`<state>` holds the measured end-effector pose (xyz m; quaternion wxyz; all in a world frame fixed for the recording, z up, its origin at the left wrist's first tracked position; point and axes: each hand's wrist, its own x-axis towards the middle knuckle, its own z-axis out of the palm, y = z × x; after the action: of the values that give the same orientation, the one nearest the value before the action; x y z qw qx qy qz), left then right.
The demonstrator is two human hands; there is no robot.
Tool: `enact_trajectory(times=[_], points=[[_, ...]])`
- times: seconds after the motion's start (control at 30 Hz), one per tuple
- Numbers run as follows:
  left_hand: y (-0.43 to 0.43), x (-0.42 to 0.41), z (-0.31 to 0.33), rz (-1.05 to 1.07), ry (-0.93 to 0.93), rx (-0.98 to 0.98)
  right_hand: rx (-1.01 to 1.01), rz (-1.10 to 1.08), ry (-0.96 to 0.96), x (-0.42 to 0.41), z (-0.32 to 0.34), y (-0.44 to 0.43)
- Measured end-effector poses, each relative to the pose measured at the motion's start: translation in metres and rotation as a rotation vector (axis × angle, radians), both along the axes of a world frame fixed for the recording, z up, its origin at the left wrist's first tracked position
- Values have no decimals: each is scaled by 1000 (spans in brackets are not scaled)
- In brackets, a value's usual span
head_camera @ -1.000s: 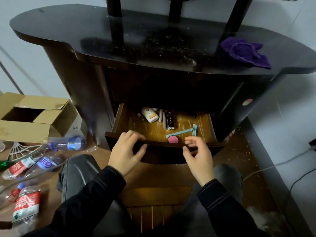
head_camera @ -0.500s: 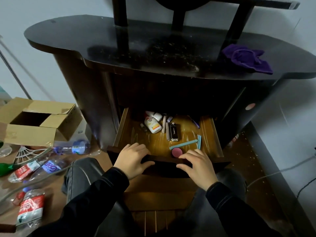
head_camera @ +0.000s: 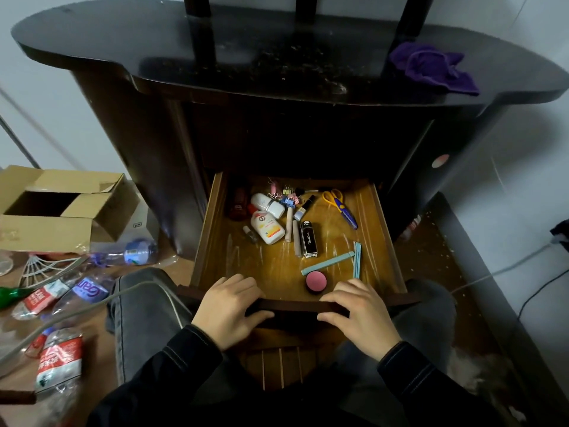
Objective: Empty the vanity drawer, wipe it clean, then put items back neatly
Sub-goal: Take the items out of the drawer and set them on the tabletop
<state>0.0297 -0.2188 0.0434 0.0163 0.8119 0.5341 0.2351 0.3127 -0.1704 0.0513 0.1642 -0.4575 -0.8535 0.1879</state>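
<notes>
Down on the floor at the far left, an open cardboard box (head_camera: 61,208) sits behind a scatter of plastic bottles (head_camera: 58,362). Beside them a knee in grey jeans (head_camera: 144,306) lies just beside the drawer (head_camera: 209,235), which stands open beneath the dark vanity surface (head_camera: 246,57), its wooden bottom in plain sight. The left hand (head_camera: 229,309) grips the drawer's front edge left of its middle, fingers (head_camera: 244,283) pressed together and curled over the top of the edge, thumb against the front face. Inside, toward the back left, lies a dark red tube (head_camera: 238,203); next to it a white jar (head_camera: 267,205) and a white bottle (head_camera: 267,231) sit just beside each other, with pastel binder clips (head_camera: 288,197) behind. A black case (head_camera: 308,239) lies mid-drawer, yellow-handled scissors (head_camera: 340,208) to its back right. Nearer the front, two teal nail files (head_camera: 328,262) lie apart from it, and a round pink compact (head_camera: 316,282) sits just behind the front edge, between the hands. The right hand (head_camera: 358,315) holds the same edge right of its middle, its fingers likewise curled over the top, slightly spread. Up on the surface at far right lies a crumpled purple cloth (head_camera: 431,69).
</notes>
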Motion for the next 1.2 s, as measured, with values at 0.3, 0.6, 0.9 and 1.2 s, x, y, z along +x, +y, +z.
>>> enact_trajectory(times=[0.3,0.6,0.9,1.2], points=[[14,-2,12,68,15,-380,-145,5,-45,2,5,7],[89,18,28,67,-109,-632,-426,-40,-115,-8,18,48],[171,22,-11,231,-61,-627,-485,-222,-58,-44,-8,153],[196,-6,-41,490,-258,-535,-304,-321,-254,-70,-67,190]])
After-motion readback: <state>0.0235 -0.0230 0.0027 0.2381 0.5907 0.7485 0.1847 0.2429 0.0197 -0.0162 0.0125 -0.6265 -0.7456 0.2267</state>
